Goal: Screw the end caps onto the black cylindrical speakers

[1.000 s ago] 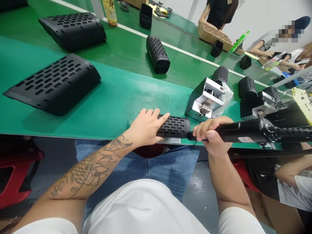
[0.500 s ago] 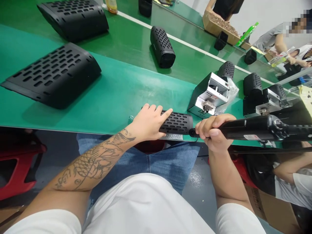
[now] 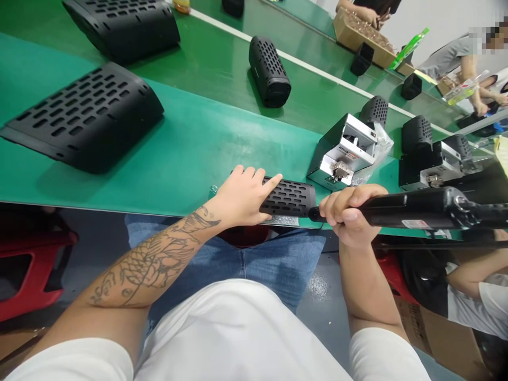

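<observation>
My left hand (image 3: 244, 198) grips a black slotted housing (image 3: 291, 198) from above, its fingers over the far side and its thumb on the near side. The housing lies at the green table's near edge, its left part hidden under my hand. My right hand (image 3: 351, 214) is wrapped round a black electric screwdriver (image 3: 413, 208), held almost level. The screwdriver's tip end meets or nearly meets the housing's right end; contact cannot be made out. Just beyond my right hand stands a silver and black screw feeder (image 3: 345, 153).
Large black slotted housings (image 3: 87, 116) lie at the left. A smaller one (image 3: 270, 71) stands on the darker green belt (image 3: 210, 58). A second feeder (image 3: 431, 164) is at the right. Co-workers sit across by a cardboard box (image 3: 363, 34); another person's arm (image 3: 476, 264) is at right.
My view has shifted slightly, so the table things appear a little higher. Both hands keep their hold on the housing and the screwdriver. A co-worker's hands have moved at the cardboard box.
</observation>
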The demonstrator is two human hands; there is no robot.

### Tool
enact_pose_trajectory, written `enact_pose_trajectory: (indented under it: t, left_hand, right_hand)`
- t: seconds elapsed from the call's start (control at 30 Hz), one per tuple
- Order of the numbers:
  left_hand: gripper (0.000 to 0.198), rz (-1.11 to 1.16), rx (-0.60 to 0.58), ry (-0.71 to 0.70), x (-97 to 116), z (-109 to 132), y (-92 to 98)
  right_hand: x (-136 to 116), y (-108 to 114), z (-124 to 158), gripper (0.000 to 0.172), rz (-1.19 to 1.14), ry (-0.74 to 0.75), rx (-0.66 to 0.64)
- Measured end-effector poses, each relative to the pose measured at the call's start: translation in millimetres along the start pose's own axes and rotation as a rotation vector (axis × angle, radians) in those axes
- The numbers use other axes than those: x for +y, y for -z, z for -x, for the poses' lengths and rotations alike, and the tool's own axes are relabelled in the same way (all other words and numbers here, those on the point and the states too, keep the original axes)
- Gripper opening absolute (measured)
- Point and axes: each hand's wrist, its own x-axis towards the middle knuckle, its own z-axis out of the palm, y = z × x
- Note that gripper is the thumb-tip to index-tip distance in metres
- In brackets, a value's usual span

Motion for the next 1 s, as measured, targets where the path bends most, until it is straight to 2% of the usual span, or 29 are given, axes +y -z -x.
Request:
enact_pose_trajectory:
  t: [0.2, 0.37, 0.43, 0.53, 0.6, 0.67, 0.77, 0.83, 0.9, 1.0]
  left_hand:
    - [0.110, -0.017, -0.017, -0.002, -1.4, -0.4, 2.5]
    - [0.112, -0.015, 0.016, 0.002, -1.8, 1.9, -4.3]
    - [0.114, 0.010, 0.039, 0.032, 2.2, 4.8, -8.7]
    - [0.114, 0.052, 0.084, 0.073, 6.9, 11.6, -15.0]
    - [0.109, 0.092, 0.127, 0.063, 2.3, 18.2, -19.2]
    - [0.100, 0.164, 0.183, 0.035, -11.3, 26.4, -25.6]
    - [0.094, 0.369, 0.307, -0.012, -41.3, 40.5, -46.0]
    - [0.101, 0.537, 0.403, -0.037, -58.7, 48.8, -68.3]
    - [0.116, 0.674, 0.468, -0.025, -69.2, 54.1, -94.1]
    - [0.135, 0.809, 0.469, 0.036, -72.1, 56.1, -125.7]
  right_hand:
    - [8.3, -1.2, 2.9, 0.065, 0.067, -0.045, 0.024]
    - [1.4, 2.6, 4.5, 0.067, 0.145, -0.116, 0.114]
    - [-3.5, 17.3, -6.5, 0.066, 0.180, -0.104, 0.182]
    - [0.5, 53.0, -39.2, 0.063, 0.260, 0.074, 0.379]
    - [14.2, 77.2, -64.0, 0.060, 0.349, 0.177, 0.517]
    - [33.8, 96.0, -82.4, 0.063, 0.421, 0.209, 0.594]
    - [61.2, 112.6, -91.5, 0.067, 0.450, 0.194, 0.586]
    - [71.0, 117.8, -89.1, 0.068, 0.449, 0.179, 0.562]
    - [71.8, 118.8, -85.3, 0.067, 0.453, 0.174, 0.556]
    - [57.8, 109.4, -80.3, 0.066, 0.461, 0.148, 0.540]
